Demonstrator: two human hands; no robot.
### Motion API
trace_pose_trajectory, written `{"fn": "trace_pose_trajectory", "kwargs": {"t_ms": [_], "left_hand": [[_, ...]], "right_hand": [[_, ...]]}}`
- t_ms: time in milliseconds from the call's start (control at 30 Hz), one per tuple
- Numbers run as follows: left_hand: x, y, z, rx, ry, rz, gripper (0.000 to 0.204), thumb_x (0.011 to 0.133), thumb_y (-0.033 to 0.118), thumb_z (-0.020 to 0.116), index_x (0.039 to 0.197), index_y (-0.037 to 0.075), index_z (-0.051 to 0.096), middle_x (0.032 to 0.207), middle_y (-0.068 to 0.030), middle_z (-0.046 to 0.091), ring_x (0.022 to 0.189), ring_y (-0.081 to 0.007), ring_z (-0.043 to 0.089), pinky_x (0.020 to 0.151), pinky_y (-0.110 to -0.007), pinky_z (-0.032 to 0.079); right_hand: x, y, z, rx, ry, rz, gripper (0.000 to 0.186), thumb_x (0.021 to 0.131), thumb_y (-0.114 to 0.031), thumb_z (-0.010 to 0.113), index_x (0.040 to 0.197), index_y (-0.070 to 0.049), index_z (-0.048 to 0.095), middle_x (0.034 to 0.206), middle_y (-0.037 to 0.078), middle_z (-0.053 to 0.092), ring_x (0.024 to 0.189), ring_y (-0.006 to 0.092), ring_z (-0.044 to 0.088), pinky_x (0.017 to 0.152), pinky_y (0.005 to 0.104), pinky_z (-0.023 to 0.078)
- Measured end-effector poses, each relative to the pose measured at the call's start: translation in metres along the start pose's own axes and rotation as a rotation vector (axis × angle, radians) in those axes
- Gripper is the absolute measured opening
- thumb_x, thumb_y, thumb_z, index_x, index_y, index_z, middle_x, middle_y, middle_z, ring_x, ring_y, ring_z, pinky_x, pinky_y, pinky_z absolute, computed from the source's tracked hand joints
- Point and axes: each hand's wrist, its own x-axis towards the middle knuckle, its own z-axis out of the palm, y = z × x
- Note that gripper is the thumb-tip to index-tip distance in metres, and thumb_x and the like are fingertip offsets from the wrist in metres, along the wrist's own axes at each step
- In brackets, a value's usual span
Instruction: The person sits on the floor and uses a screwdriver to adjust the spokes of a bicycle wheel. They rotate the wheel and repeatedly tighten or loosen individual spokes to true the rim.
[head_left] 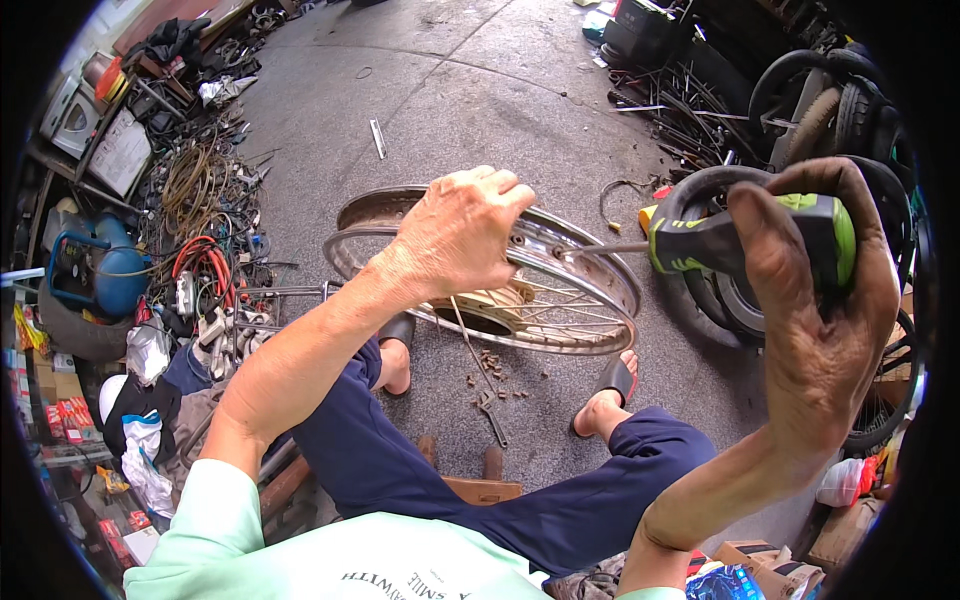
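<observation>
A spoked metal wheel [592, 284] stands tilted between my legs, its pale hub [492, 308] and thin spokes showing below the rim. My left hand [468, 228] is closed over the upper part of the rim, fingers curled around it. Out to the right, my right hand [815, 290] wraps around the thick handle of a green-and-black screwdriver [705, 243]. Its metal shaft points left, with the tip at the rim; whether it sits in a spoke hole I cannot tell. Small brass-coloured pieces [490, 362] and a wrench-like tool [492, 412] lie on the ground below.
Cables, metal parts and a blue tank [122, 268] crowd the left side. Tyres [855, 115] and rods pile up at the right. A small flat strip [378, 139] lies on the grey floor [480, 110] ahead. Cardboard boxes [765, 565] are at lower right.
</observation>
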Motion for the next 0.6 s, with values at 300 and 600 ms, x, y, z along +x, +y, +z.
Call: {"fn": "trace_pose_trajectory", "kwargs": {"t_ms": [300, 600], "left_hand": [[-0.004, -0.03, 0.003, -0.058, 0.076, -0.03, 0.04, 0.062, 0.016, 0.078, 0.096, 0.001, 0.062, 0.087, -0.0123, 0.062, 0.087, -0.0319, 0.064, 0.077, -0.042, 0.052], [-0.008, -0.042, -0.008, -0.134, 0.044, -0.034, 0.042, 0.062, 0.013, 0.081, 0.097, -0.001, 0.063, 0.087, -0.0132, 0.064, 0.084, -0.031, 0.065, 0.076, -0.038, 0.052]], "right_hand": [[0.004, 0.006, 0.014, 0.031, 0.034, -0.025, 0.033, 0.087, -0.029, 0.079, 0.101, -0.005, 0.062, 0.083, 0.0, 0.061, 0.076, 0.0072, 0.059, 0.07, 0.0204, 0.048], [-0.009, 0.029, -0.019, -0.231, 0.3, -0.012, 0.031, 0.09, -0.034, 0.075, 0.097, -0.005, 0.067, 0.081, -0.001, 0.061, 0.078, 0.0059, 0.059, 0.071, 0.0205, 0.049]]}}
